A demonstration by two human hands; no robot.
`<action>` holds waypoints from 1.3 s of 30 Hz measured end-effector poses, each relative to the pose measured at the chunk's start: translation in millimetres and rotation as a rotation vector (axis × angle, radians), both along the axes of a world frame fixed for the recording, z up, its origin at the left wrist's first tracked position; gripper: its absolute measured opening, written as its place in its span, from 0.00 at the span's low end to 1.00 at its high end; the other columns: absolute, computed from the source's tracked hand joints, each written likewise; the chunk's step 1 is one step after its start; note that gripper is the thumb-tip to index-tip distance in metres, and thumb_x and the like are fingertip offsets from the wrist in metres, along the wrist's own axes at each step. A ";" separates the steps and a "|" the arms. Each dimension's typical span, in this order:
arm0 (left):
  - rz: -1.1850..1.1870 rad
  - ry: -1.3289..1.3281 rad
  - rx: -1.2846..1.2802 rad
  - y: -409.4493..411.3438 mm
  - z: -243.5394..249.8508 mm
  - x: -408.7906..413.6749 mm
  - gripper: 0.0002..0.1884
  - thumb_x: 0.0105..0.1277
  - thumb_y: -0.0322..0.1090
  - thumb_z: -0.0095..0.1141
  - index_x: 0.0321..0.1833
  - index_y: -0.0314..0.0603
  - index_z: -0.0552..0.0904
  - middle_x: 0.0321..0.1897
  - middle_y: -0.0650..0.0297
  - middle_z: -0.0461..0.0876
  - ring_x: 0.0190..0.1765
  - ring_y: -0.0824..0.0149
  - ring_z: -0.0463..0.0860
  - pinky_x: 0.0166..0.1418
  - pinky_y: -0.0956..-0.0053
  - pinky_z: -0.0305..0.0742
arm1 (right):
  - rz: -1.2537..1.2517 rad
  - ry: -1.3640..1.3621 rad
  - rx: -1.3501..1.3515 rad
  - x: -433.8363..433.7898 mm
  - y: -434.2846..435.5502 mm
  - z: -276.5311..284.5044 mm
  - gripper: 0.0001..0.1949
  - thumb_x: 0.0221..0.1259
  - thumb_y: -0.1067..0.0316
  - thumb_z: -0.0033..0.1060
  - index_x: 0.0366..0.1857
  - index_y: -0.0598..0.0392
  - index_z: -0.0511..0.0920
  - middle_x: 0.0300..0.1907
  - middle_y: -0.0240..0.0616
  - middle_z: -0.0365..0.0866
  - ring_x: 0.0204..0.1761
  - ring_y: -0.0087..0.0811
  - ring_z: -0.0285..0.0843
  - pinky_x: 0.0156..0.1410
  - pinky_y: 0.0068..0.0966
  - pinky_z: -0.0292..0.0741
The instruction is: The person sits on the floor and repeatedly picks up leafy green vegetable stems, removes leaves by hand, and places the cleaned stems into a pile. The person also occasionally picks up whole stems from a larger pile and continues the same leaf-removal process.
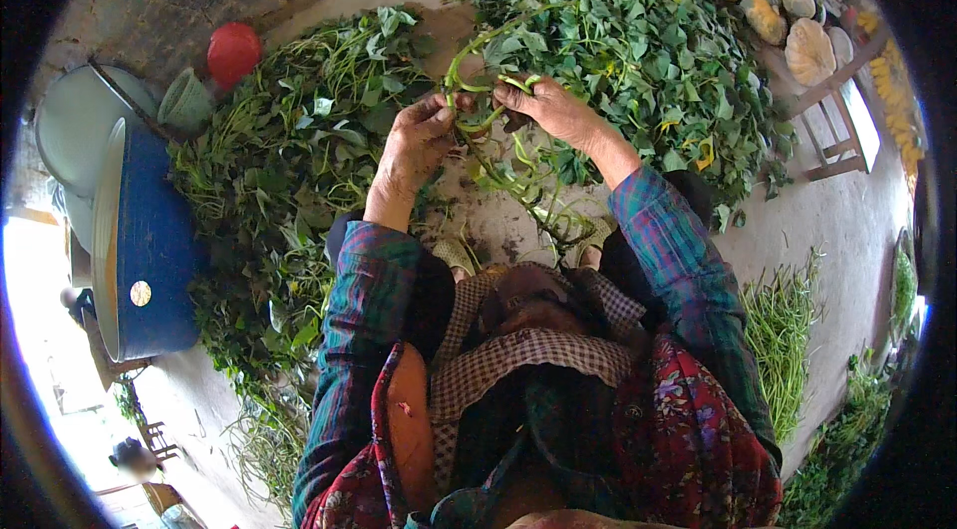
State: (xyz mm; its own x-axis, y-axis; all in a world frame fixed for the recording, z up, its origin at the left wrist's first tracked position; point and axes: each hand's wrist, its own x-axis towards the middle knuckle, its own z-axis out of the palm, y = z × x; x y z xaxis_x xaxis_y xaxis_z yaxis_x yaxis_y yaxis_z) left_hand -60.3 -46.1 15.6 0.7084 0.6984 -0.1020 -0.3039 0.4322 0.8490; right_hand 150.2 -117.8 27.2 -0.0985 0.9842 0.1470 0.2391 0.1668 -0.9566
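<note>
A long leafy vine (465,56), probably sweet potato, runs between my hands, its upper part curving away and its lower stem hanging towards my feet. My left hand (413,141) pinches the main stem between thumb and fingers. Just to its right, my right hand (555,114) grips a few green side stalks of the same vine. Dirt darkens the fingertips of both hands. Beyond my right hand rises a large heap of green leaves (635,58). A second pile of leafy vines (291,132) spreads to the left of my left hand.
At left stand a big blue tub (157,245), a pale green basket (185,101) and a red round container (234,55). Pumpkins (809,52) and a wooden stool (841,129) are at upper right. A bunch of bare green stalks (781,342) lies on the floor at right.
</note>
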 end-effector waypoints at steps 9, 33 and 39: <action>-0.074 0.100 0.127 -17.9 6.1 10.2 0.08 0.65 0.30 0.55 0.44 0.37 0.79 0.41 0.64 0.81 0.42 0.67 0.82 0.50 0.73 0.75 | -0.057 -0.223 0.143 11.6 16.5 2.7 0.16 0.68 0.54 0.49 0.38 0.56 0.80 0.28 0.42 0.80 0.30 0.35 0.74 0.41 0.32 0.71; 0.434 0.140 0.236 35.6 -2.8 8.7 0.04 0.62 0.29 0.55 0.32 0.35 0.78 0.23 0.65 0.75 0.24 0.71 0.72 0.29 0.77 0.68 | -0.267 -0.289 0.048 -6.3 -9.0 -19.0 0.15 0.57 0.56 0.64 0.44 0.53 0.80 0.35 0.33 0.84 0.35 0.27 0.79 0.44 0.27 0.73; 0.164 0.003 0.232 42.9 19.9 3.3 0.16 0.63 0.34 0.55 0.47 0.25 0.76 0.23 0.66 0.71 0.26 0.71 0.68 0.33 0.75 0.64 | -0.167 -0.439 -0.079 -10.6 6.7 -52.7 0.18 0.59 0.62 0.59 0.54 0.48 0.77 0.43 0.36 0.83 0.36 0.28 0.77 0.44 0.28 0.73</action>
State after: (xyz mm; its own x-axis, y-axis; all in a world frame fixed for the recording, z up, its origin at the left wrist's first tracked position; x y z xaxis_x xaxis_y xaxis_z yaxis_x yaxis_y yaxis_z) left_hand -57.1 -3.2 35.5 0.5842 0.8084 0.0722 -0.3512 0.1716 0.9204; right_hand 139.6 -111.1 -25.5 0.0260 0.9984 0.0507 0.6411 0.0223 -0.7671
